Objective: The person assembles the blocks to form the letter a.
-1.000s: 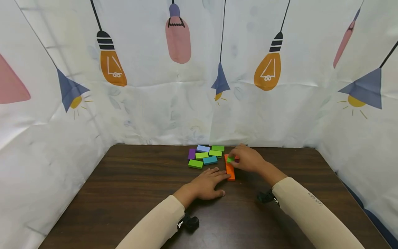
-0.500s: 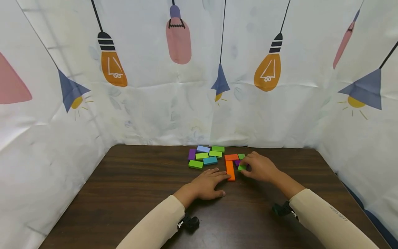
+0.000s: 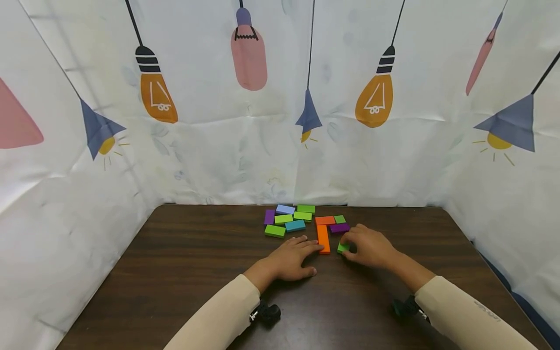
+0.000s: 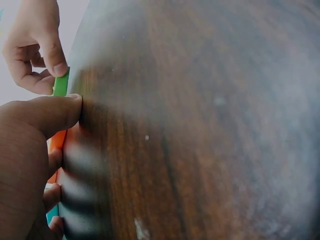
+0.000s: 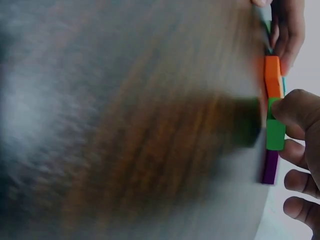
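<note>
My right hand [image 3: 371, 247] pinches a green block [image 3: 343, 248] between thumb and fingers, low over the dark table, right of an upright-lying orange block [image 3: 323, 236]. In the right wrist view the same green block [image 5: 275, 134] is under the thumb. My left hand [image 3: 288, 258] lies with fingers spread on the tabletop, one fingertip at the near end of that orange block. Beyond it lie a red-orange block [image 3: 324, 220] set crosswise, a small green block [image 3: 340, 219] and a purple block [image 3: 339, 228].
Left of the orange pieces is a cluster of several flat blocks, among them a teal block [image 3: 295, 225], a light blue block [image 3: 285, 209] and a purple block [image 3: 269, 217]. A printed curtain [image 3: 262, 160] stands behind the wooden table [image 3: 175, 272].
The right hand has carried the green block from over the orange piece to the right and then nearer to me, uncovering the purple block. My left hand has stayed in place.
</note>
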### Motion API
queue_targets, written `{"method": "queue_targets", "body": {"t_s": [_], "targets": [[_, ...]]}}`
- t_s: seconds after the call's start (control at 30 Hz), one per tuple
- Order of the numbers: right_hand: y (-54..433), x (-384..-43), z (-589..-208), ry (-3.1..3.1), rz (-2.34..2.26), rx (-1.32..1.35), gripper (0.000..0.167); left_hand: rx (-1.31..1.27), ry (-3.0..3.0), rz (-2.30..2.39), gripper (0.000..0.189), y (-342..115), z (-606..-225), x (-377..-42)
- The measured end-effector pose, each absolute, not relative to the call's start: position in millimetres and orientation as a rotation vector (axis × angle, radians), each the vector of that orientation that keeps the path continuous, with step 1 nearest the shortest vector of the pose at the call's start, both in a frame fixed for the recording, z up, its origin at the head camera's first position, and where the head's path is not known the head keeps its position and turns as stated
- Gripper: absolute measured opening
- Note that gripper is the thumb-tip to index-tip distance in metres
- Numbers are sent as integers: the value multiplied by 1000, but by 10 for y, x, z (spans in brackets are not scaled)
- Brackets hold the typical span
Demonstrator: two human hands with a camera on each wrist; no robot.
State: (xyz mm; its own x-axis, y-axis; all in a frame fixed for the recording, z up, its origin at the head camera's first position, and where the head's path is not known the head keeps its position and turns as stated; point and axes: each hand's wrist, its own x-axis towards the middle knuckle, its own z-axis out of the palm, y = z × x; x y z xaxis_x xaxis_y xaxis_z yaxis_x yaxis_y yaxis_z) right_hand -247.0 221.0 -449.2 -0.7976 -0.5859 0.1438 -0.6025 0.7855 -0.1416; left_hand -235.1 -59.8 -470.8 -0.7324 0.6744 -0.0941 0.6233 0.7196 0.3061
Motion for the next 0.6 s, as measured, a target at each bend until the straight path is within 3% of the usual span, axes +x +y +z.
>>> {"method": "queue_targets", "body": {"t_s": [0.6], "targets": [[2187, -2319, -4574, -2907, 366, 995, 22, 1048, 2734, 366, 67, -586, -4661, -2333]]}}
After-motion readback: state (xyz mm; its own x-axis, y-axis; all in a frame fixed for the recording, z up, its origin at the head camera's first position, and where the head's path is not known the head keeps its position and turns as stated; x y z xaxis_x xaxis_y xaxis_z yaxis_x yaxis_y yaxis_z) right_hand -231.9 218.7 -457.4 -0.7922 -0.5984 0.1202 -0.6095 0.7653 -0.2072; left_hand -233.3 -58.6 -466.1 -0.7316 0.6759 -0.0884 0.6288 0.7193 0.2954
